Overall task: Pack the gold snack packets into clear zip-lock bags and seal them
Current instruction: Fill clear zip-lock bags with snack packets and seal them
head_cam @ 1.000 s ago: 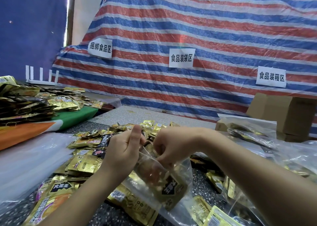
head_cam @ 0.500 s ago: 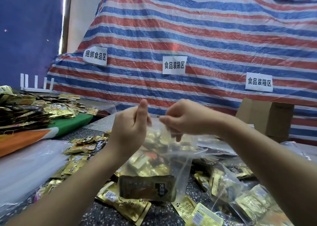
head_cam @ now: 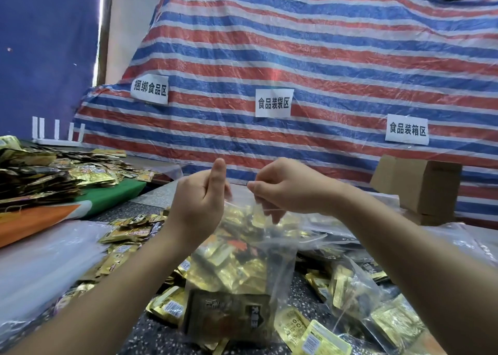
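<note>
paper signs (head_cam: pixel 274 102) on striped tarp (head_cam: pixel 323 44): 捆绑食品区, 食品装袋区, 食品装箱区

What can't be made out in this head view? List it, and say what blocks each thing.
- Zip strip of the clear zip-lock bag: the left hand and right hand cover its top edge, so sealed or open cannot be told.
- Count of gold packets inside: overlapping, behind glare.
- Cardboard box: contents hidden by its own walls.
- Loose packets at the bottom: cut by the frame edge.
</note>
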`<move>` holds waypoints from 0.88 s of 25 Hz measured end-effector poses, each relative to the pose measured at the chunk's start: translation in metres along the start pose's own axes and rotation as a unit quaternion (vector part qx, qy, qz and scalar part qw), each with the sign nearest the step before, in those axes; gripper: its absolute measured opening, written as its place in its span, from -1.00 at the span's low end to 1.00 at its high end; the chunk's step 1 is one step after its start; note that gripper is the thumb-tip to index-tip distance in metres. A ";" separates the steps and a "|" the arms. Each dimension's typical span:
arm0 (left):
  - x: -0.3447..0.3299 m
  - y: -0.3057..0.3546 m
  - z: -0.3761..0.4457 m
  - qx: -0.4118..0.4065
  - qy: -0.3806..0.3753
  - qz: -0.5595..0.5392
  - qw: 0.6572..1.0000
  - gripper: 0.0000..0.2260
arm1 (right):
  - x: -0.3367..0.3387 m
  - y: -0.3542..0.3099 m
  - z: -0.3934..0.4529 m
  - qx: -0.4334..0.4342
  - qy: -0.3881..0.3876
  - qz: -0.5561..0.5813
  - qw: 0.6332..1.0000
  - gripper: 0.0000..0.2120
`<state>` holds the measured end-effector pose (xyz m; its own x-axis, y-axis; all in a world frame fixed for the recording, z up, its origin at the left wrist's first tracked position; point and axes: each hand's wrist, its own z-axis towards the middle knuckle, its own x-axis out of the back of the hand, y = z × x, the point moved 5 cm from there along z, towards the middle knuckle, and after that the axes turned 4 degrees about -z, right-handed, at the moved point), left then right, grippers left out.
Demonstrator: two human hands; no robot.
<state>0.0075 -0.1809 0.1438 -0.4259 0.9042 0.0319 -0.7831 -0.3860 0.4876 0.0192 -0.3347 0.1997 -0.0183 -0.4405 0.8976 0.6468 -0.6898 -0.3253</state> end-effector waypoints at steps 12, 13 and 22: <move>0.016 -0.062 -0.057 0.009 0.027 -0.019 0.999 -0.48 | -0.056 0.043 0.057 -0.072 -0.056 0.070 0.993 -0.70; 0.017 -0.063 -0.059 0.003 0.025 -0.015 1.000 -0.49 | -0.058 0.047 0.065 -0.073 -0.040 0.033 0.996 -0.71; 0.014 -0.075 -0.068 -0.017 0.008 0.003 1.000 -0.39 | -0.134 0.087 0.117 -0.142 -0.190 -0.203 0.950 -0.51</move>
<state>0.0300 -0.1515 0.0484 -0.4381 0.8987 0.0204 -0.7953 -0.3980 0.4573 0.1677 -0.2686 0.0858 0.0889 0.0969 0.9913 0.4118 -0.9098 0.0520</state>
